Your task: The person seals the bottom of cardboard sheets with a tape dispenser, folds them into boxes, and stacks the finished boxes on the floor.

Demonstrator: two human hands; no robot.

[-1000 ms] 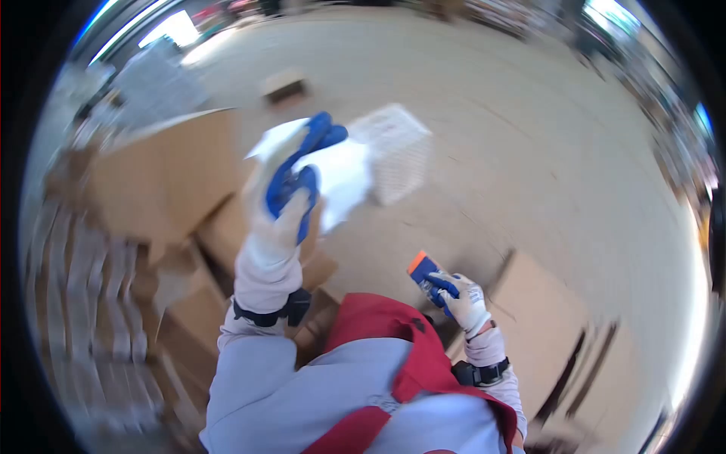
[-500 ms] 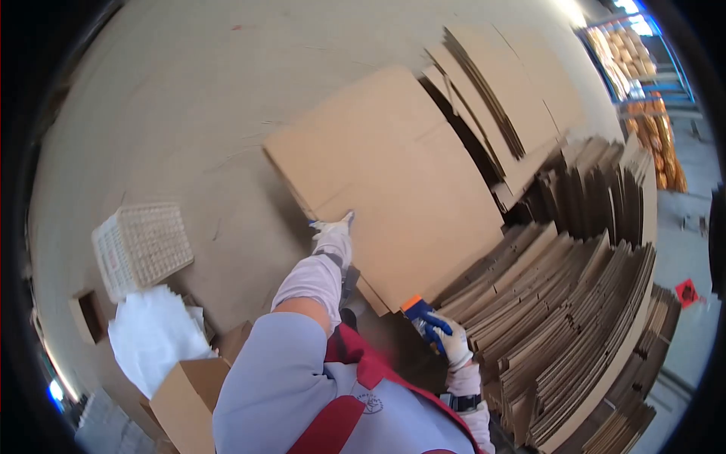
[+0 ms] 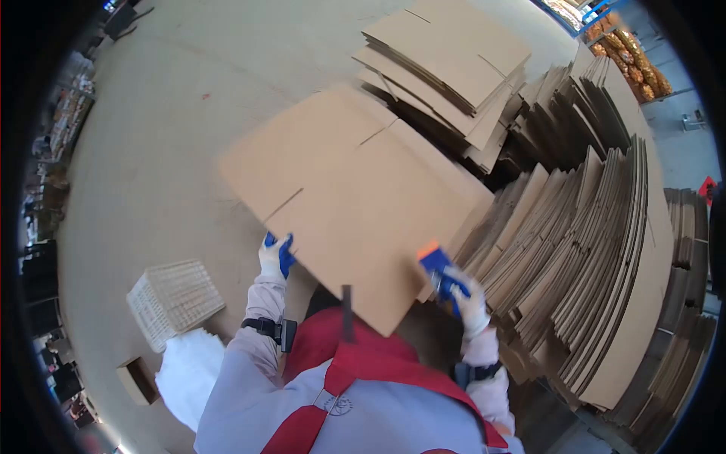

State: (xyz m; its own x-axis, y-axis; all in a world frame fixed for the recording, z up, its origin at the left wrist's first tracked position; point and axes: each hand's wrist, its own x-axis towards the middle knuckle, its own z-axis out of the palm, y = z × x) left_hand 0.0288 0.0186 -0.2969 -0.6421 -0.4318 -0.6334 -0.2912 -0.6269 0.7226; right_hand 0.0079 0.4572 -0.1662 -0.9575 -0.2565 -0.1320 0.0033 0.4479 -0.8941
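A large flat cardboard sheet (image 3: 355,204) with slits cut in its edges slants across the middle of the view. My left hand (image 3: 277,256), in a white glove with blue fingers, grips the sheet's near left edge. In my gloved right hand (image 3: 467,301) is a blue hand tool (image 3: 436,262) with an orange end; its exact kind does not show clearly. That tool overlaps the sheet's right side in this view, and the hand is just beyond the sheet's near right edge.
Many folded cardboard pieces (image 3: 560,250) stand packed in rows at the right. Flat sheets lie in a pile (image 3: 461,57) beyond. On the floor to the left are a white plastic basket (image 3: 178,299), a small open box (image 3: 138,380) and a white sack-like bundle (image 3: 189,374).
The sheet has turned and shifted, and its slits now show. My left hand has moved left along with its edge. My right hand still holds the blue tool. The camera view has shifted.
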